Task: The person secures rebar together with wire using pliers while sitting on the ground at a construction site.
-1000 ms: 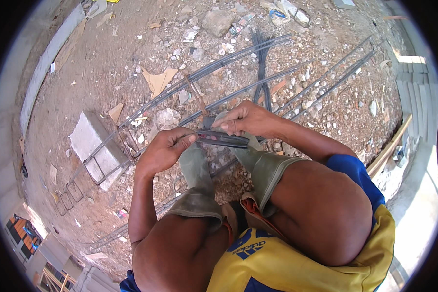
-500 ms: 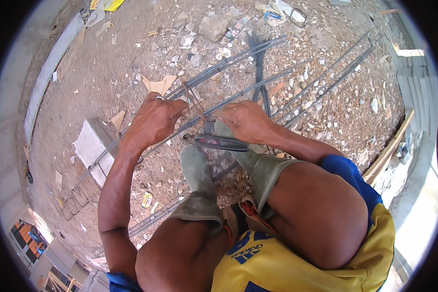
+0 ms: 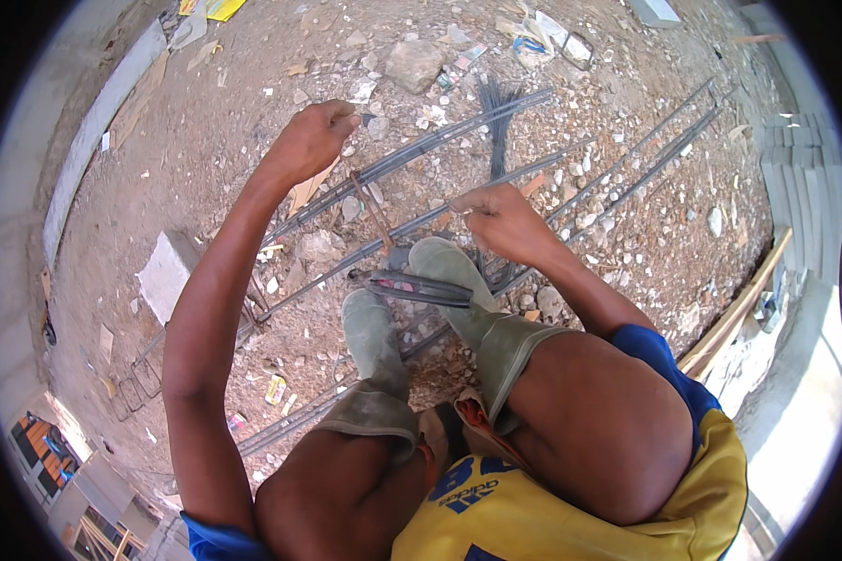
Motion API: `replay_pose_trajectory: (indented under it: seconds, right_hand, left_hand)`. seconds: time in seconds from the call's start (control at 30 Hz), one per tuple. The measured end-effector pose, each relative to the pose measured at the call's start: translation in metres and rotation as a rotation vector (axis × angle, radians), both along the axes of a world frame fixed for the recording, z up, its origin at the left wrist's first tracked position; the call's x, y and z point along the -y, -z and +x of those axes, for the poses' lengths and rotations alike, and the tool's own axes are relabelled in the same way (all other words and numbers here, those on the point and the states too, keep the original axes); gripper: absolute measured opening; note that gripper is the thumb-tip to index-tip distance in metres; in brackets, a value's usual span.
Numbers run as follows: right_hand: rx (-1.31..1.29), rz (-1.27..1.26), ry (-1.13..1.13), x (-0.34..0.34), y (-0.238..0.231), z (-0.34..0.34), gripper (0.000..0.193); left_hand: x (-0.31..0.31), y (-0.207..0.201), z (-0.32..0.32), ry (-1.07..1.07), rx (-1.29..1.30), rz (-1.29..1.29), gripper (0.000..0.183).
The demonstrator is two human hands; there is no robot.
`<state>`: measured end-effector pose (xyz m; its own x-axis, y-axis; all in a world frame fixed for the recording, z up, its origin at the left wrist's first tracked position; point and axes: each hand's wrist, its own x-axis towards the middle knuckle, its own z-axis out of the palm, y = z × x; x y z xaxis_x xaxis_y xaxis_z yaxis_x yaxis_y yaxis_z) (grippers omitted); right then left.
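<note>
My left hand (image 3: 313, 140) is raised beyond the far steel bars (image 3: 421, 140), its fingers curled and thumb pressed in. My right hand (image 3: 507, 224) is closed in a pinch over the right end of the nearer bar (image 3: 346, 257). Whatever either hand holds is too small to make out. Between them, a rusty brown stirrup (image 3: 374, 210) crosses from the far bars to the nearer one. A dark elongated bundle (image 3: 421, 290) lies across the front of my green boots (image 3: 374, 337). Past my right hand lies a bundle of thin tie wire (image 3: 498, 117).
More steel bars (image 3: 669, 145) run at the right, and others (image 3: 290, 430) near my left knee. A pale block (image 3: 166, 276) stands beside my left forearm. A big stone (image 3: 413, 65) and litter lie on the gravelly ground. Wooden planks (image 3: 739, 304) edge the right side.
My left hand has left the bars by the stirrup and moved up and away. My right hand has shifted right, away from the stirrup.
</note>
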<state>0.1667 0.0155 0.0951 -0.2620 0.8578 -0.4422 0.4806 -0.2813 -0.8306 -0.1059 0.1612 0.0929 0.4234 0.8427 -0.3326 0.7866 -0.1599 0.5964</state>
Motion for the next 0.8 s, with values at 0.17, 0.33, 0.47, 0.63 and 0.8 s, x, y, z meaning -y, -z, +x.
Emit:
replay_pose_trajectory:
  seconds: [0.17, 0.33, 0.47, 0.63, 0.8]
  right_hand:
    - [-0.078, -0.032, 0.055, -0.012, 0.017, -0.024, 0.03]
    - [-0.077, 0.013, 0.02, -0.026, 0.018, -0.04, 0.022]
    - [-0.118, 0.024, 0.071, -0.028, 0.021, -0.047, 0.021]
    - [-0.097, -0.042, 0.103, -0.03, 0.015, -0.046, 0.018]
    - [0.203, 0.337, -0.179, -0.031, 0.032, -0.043, 0.014]
  left_hand:
    - [0.024, 0.033, 0.013, -0.209, 0.176, -0.369, 0.052]
    - [0.032, 0.041, 0.023, -0.303, 0.089, -0.425, 0.052]
    - [0.034, 0.051, 0.024, -0.404, 0.291, -0.468, 0.043]
    - [0.039, 0.056, 0.033, -0.483, 0.445, -0.42, 0.033]
    - [0.057, 0.057, 0.043, -0.506, 0.375, -0.157, 0.032]
